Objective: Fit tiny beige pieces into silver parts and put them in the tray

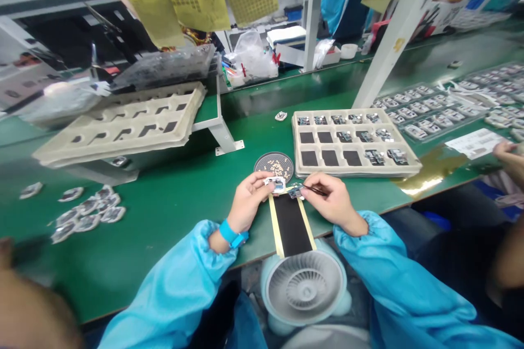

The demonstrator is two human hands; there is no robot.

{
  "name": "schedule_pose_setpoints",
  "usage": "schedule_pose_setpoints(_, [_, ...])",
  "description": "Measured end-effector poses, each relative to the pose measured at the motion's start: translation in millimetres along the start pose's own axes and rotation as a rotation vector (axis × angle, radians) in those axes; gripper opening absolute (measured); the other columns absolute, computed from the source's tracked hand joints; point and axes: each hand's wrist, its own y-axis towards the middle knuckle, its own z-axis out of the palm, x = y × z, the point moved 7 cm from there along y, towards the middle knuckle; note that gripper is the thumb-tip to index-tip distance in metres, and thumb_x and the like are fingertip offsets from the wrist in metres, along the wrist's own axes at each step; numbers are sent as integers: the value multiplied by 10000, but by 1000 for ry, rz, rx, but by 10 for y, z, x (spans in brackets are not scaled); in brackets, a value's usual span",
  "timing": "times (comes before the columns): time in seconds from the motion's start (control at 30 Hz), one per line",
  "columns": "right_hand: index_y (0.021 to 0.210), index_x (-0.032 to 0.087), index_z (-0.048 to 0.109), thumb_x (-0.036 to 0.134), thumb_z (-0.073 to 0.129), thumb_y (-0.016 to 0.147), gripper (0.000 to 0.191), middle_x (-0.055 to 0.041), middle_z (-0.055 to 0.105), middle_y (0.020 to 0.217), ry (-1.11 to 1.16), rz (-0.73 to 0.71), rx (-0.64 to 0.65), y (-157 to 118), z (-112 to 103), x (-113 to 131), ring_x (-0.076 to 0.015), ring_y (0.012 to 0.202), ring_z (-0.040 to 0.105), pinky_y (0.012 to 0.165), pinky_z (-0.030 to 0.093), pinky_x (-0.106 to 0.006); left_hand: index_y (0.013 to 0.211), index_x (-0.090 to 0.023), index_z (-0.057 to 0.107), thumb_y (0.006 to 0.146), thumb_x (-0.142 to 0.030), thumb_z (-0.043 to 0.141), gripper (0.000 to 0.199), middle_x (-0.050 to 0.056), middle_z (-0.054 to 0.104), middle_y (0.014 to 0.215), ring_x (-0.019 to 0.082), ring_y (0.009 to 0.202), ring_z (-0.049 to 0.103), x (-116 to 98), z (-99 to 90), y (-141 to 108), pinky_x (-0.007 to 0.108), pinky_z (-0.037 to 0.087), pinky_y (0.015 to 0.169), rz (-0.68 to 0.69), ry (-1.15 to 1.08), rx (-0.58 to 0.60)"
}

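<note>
My left hand (248, 199) pinches a small white-rimmed casing (277, 185) between thumb and fingers. Close beside it on the right, my right hand (329, 199) holds a small circuit board (295, 191) and dark tweezers (315, 190). Both parts are over the top end of a black mat (290, 223) edged with yellow tape. Just behind the casing lies a round dark dish (267, 160) of tiny tan pieces. A beige compartment tray (357, 172) stands behind my right hand, with boards in several of its pockets and dark pads showing in others.
Several casings (88, 222) lie at the left, and one (280, 116) lies farther back. A beige tray (114, 144) rests on a raised stand. Clear trays of casings (429, 112) are at right. A fan (305, 286) sits below the table edge. People's hands show at both sides.
</note>
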Motion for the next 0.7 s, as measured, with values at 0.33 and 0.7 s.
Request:
schedule_pose_setpoints(0.33, [799, 190, 717, 414, 782, 803, 233, -28, 715, 726, 92, 121, -92, 89, 14, -33, -156, 624, 633, 613, 538, -298, 1157, -151, 686, 738, -243, 861, 464, 111, 759, 1124, 195, 1010, 725, 40, 29, -4, 312, 573, 938, 11, 13, 61])
schedule_pose_setpoints(0.7, [673, 176, 687, 462, 778, 799, 326, 6, 636, 566, 146, 241, 31, 113, 296, 0, -113, 509, 545, 512, 437, -244, 1213, -158, 679, 765, -199, 815, 470, 127, 750, 1181, 224, 1068, 724, -60, 86, -73, 327, 575, 956, 120, 138, 32])
